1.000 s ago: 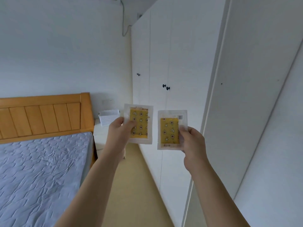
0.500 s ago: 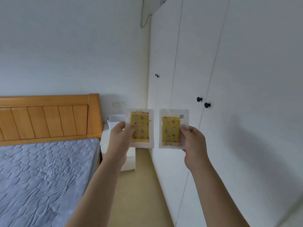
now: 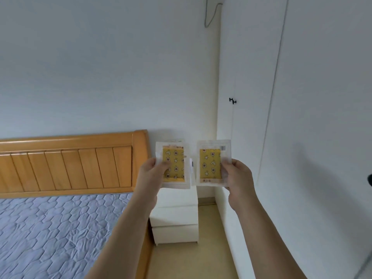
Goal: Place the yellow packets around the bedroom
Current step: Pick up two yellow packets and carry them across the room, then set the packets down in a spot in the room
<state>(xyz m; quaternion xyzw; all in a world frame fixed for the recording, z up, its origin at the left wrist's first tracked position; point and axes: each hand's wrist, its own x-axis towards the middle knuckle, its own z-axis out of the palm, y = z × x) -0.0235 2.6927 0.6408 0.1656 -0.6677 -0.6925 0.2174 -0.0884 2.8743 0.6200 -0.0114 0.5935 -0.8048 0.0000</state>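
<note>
Yellow packets with white borders are held up side by side in front of the person, one in each hand, both upright with their printed faces toward the camera. The left hand (image 3: 152,174) pinches the left packet (image 3: 173,165) at its lower left side, thumb across the front and the other fingers behind it. A second white edge shows just behind this packet's right side, so there may be more than one in that hand; I cannot tell for sure. The right hand (image 3: 239,176) grips the right packet (image 3: 211,164) along its right edge, thumb on the front and the rest of the fingers closed behind. That packet carries a small barcode at its upper right corner. The two packets sit very close together, with their inner edges meeting or just overlapping near the bottom.

Behind them is a white nightstand (image 3: 175,216) with drawer fronts, standing in the corner between the bed and a white wardrobe (image 3: 302,117). The wardrobe runs along the right side and has small black knobs (image 3: 232,100) on its doors. To the left, the bed has an orange wooden headboard (image 3: 70,164) against the white wall and a pale blue quilted cover (image 3: 50,234). A wall socket (image 3: 179,140) peeks out just above the left packet. A thin cable (image 3: 209,15) hangs down the wall near the top corner. The floor (image 3: 191,262) beside the bed is a beige tone.
</note>
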